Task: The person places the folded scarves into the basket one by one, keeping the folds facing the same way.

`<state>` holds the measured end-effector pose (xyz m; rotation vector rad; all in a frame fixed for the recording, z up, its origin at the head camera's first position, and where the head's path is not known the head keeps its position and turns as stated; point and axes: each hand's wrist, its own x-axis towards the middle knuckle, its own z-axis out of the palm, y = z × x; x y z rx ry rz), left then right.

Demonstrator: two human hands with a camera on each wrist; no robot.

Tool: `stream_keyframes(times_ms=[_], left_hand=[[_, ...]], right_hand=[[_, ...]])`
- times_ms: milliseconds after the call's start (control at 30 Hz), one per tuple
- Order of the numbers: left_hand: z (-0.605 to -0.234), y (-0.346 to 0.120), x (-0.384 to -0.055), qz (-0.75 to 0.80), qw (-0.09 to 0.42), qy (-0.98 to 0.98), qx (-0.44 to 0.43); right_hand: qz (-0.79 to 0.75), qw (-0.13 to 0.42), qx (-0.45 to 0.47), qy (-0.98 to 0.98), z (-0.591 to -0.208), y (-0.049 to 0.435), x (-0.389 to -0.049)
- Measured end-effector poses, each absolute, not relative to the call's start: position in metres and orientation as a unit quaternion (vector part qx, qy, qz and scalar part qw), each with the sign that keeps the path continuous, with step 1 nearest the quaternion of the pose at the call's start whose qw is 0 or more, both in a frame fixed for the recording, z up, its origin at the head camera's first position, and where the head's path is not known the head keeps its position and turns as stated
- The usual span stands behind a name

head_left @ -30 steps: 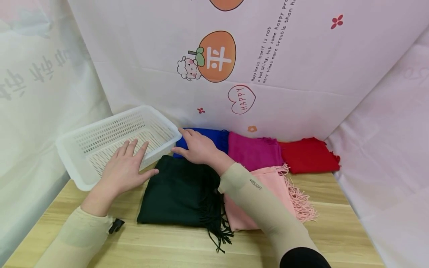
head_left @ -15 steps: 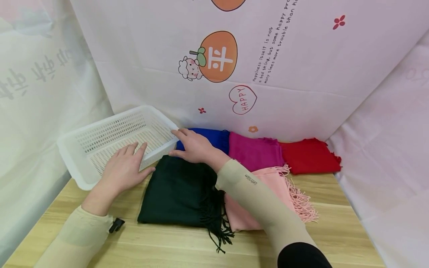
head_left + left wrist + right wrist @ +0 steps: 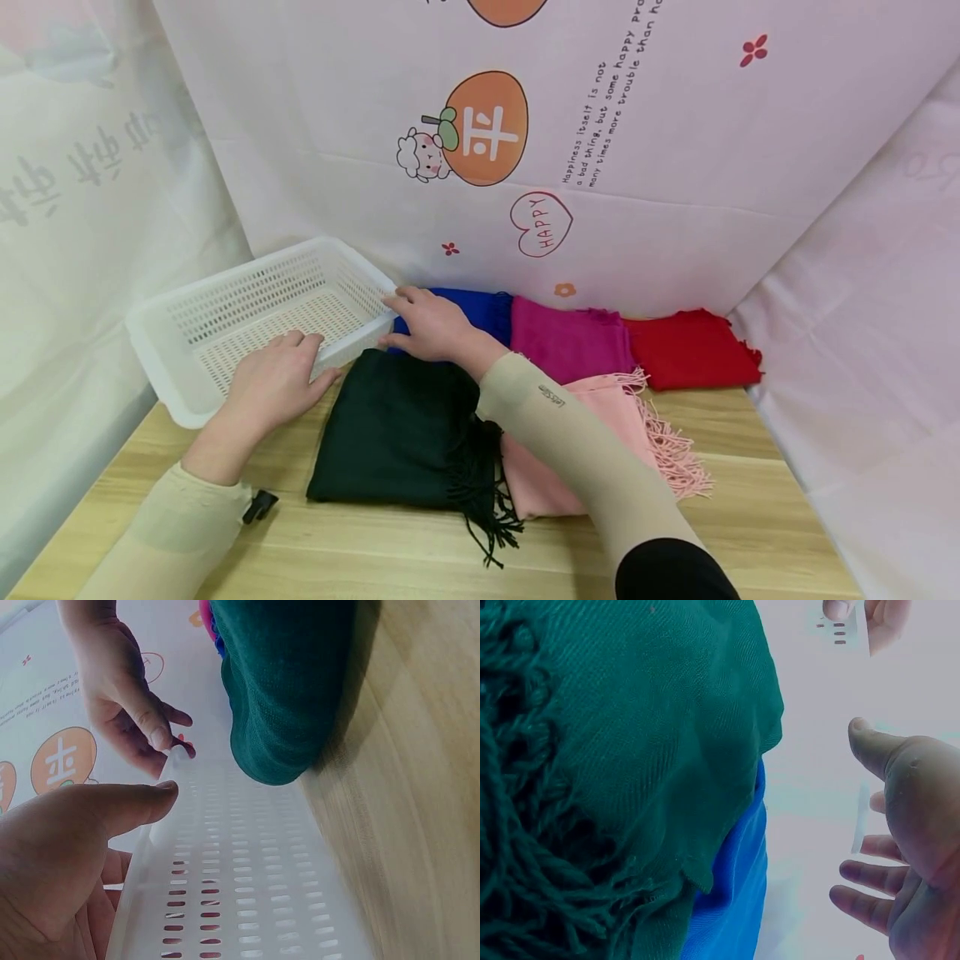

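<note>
A white slotted plastic basket (image 3: pixel 360 337) stands at the left of the table. My left hand (image 3: pixel 272 383) grips its near long side, fingers bent over the rim to the inside and thumb outside; the left wrist view shows the fingers through the slots. My right hand (image 3: pixel 435 325) touches the basket's right-hand corner with fairly straight fingers, its thumb apart from them in the right wrist view. Beside the basket lies a folded dark green scarf (image 3: pixel 397 433) with fringe. Behind that, a blue scarf (image 3: pixel 483 312) is partly hidden by my right hand.
Right of the green scarf lies a pink fringed scarf (image 3: pixel 543 475), partly under my right forearm. A magenta scarf (image 3: pixel 570 337) and a red scarf (image 3: pixel 693 350) lie along the back. A printed white cloth (image 3: pixel 637 242) hangs behind the wooden table (image 3: pixel 360 558).
My left fingers have bent down over the basket's rim. The right hand has shifted slightly left onto the basket's corner. The scarves stay where they were.
</note>
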<state>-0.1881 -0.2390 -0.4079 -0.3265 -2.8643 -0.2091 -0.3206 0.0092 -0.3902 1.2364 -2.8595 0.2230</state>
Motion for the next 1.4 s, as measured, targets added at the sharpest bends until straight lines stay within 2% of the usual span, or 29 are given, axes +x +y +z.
stream_keyframes(times_ms=[633,1400], left_hand=[[-0.409,-0.240,-0.189,-0.079,0.155,-0.978,-0.113],[-0.413,-0.246,-0.189,-0.060,0.174,-0.972,-0.148]], right_hand=[[0.062,0.064,0.394,-0.915,-0.404,0.009,-0.331],[0.073,0.116,0.398,-0.907,-0.418,0.015,-0.328]])
